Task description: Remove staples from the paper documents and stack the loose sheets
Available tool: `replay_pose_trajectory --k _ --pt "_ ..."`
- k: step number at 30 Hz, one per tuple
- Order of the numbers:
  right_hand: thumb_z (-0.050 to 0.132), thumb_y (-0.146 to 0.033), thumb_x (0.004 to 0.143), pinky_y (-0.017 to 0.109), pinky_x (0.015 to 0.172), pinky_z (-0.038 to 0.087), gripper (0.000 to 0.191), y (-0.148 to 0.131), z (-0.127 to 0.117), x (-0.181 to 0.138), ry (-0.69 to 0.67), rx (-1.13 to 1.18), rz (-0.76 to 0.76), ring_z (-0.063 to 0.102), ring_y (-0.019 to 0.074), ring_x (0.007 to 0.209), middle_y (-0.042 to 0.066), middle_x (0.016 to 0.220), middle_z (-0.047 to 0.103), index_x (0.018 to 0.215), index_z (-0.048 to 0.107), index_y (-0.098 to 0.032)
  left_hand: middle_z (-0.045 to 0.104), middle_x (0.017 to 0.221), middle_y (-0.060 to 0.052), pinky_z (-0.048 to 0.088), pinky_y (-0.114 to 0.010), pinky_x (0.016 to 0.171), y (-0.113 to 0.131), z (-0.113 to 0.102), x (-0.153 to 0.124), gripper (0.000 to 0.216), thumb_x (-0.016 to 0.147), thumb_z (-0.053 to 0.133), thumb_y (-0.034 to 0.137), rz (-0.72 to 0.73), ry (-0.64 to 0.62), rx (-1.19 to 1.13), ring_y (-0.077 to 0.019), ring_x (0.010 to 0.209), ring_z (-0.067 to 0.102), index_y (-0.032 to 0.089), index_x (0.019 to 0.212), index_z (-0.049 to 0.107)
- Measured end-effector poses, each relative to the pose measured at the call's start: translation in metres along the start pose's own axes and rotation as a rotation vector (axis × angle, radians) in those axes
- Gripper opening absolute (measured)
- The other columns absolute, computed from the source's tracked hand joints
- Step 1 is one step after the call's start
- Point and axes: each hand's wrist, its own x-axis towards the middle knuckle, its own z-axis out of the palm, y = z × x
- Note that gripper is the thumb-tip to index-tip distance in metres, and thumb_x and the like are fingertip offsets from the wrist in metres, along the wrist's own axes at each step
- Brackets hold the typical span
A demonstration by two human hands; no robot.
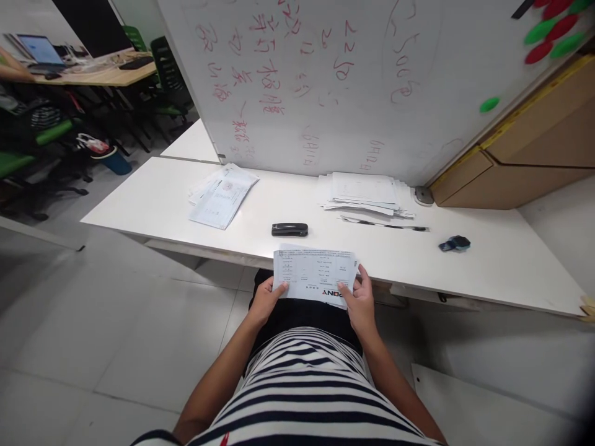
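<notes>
Striped shirt (302, 378) behind left hand (266, 298) and right hand (360, 301).
Both pinch opposite sides of printed sheets (312, 267); black stapler (289, 230) lies just beyond.

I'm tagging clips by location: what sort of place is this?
Likely an office: a whiteboard stands along the white desk, a black stapler lies on that desk, and an open laptop sits on a wood-topped desk beyond.
</notes>
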Motion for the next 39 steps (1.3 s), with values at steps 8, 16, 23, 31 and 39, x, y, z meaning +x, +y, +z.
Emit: replay_pose_trajectory --k 8,16,23,31,39 --pt "0.069 -0.037 0.078 0.040 0.092 0.051 0.024 -0.049 -0.004 0.013 0.097 -0.173 -0.400 0.066 0.0226 0.099 0.007 0.101 0.071 0.096 0.065 -0.021 0.071 0.106 -0.004 0.050 -0.038 0.092 0.062 0.016 0.024 0.029 0.080 0.066 0.043 0.347 0.020 0.441 -0.0230 0.102 0.065 0.023 0.100 0.070" --pt "0.068 -0.043 0.075 0.043 0.091 0.051 0.036 -0.017 0.018 0.049 -0.036 -0.329 -0.260 0.067 0.0266 0.097 0.010 0.100 0.073 0.098 0.070 -0.015 0.070 0.107 -0.003 0.043 -0.045 0.102 0.055 0.029 0.067 0.027 0.085 0.059 0.043 0.532 0.158 0.715 -0.0253 0.112 0.059 0.025 0.102 0.069" --pt "0.057 -0.045 0.082 0.044 0.099 0.045 0.039 -0.016 0.022 0.046 0.010 -0.492 -0.316 0.062 0.0278 0.109 0.012 0.112 0.070 0.105 0.070 -0.017 0.071 0.098 -0.005 0.035 -0.048 0.108 0.038 0.024 0.070 0.021 0.090 0.052 0.036 0.651 0.142 1.038 -0.0234 0.108 0.060 0.023 0.097 0.068" --pt "0.069 -0.049 0.070 0.044 0.088 0.053 0.043 -0.012 -0.012 0.026 0.163 -0.459 -0.085 0.068 0.0320 0.097 0.014 0.097 0.074 0.091 0.073 -0.012 0.070 0.106 -0.002 0.031 -0.045 0.109 0.052 0.028 0.059 0.025 0.092 0.047 0.042 0.641 0.046 0.975 -0.0201 0.103 0.061 0.025 0.099 0.065" --pt "0.081 -0.044 0.057 0.050 0.089 0.054 0.047 -0.010 -0.052 0.033 0.238 -0.217 0.122 0.067 0.0347 0.098 0.013 0.102 0.073 0.092 0.074 -0.013 0.051 0.135 -0.014 0.026 -0.050 0.107 0.081 0.022 0.123 0.055 0.081 0.063 0.045 0.618 0.210 1.301 -0.0347 0.132 0.036 0.022 0.129 0.050"
